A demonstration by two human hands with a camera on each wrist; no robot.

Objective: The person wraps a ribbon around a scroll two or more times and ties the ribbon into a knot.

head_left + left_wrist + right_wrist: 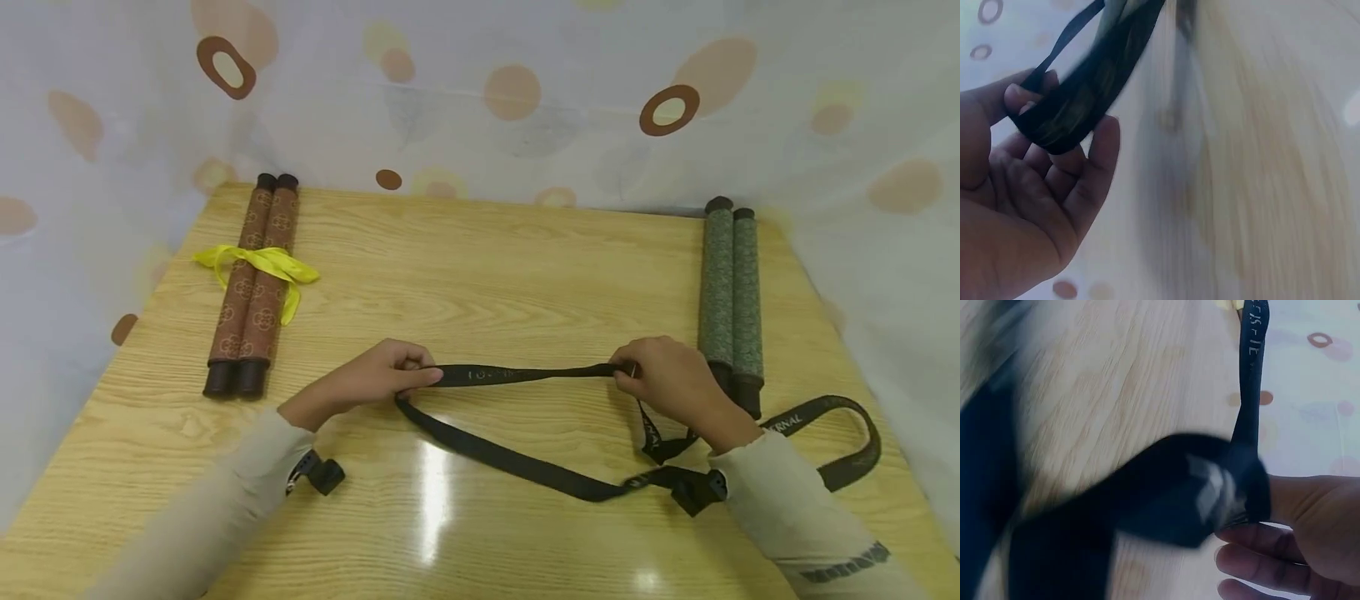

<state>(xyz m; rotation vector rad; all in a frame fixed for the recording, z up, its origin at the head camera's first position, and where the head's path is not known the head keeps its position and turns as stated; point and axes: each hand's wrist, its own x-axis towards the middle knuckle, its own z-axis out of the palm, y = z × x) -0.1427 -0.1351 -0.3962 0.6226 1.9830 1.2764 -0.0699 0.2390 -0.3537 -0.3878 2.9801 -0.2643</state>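
Observation:
A long black strap (517, 465) with pale printed lettering is stretched between the two hands above the table. My left hand (390, 371) pinches it at a bend between thumb and fingers; from there one length runs to the right hand and another droops toward the table. In the left wrist view the folded strap (1085, 94) passes over the fingers. My right hand (667, 375) pinches the other end of the taut length, and in the right wrist view the strap (1172, 487) hangs twisted and blurred beside the fingers. More strap loops under the right wrist to the table's right side.
Two brown patterned scrolls (251, 308), tied with a yellow ribbon (270, 263), lie side by side at left. Two green scrolls (717, 283) lie at right, close beyond the right hand. A spotted cloth (465, 100) rises behind the wooden table (480, 275).

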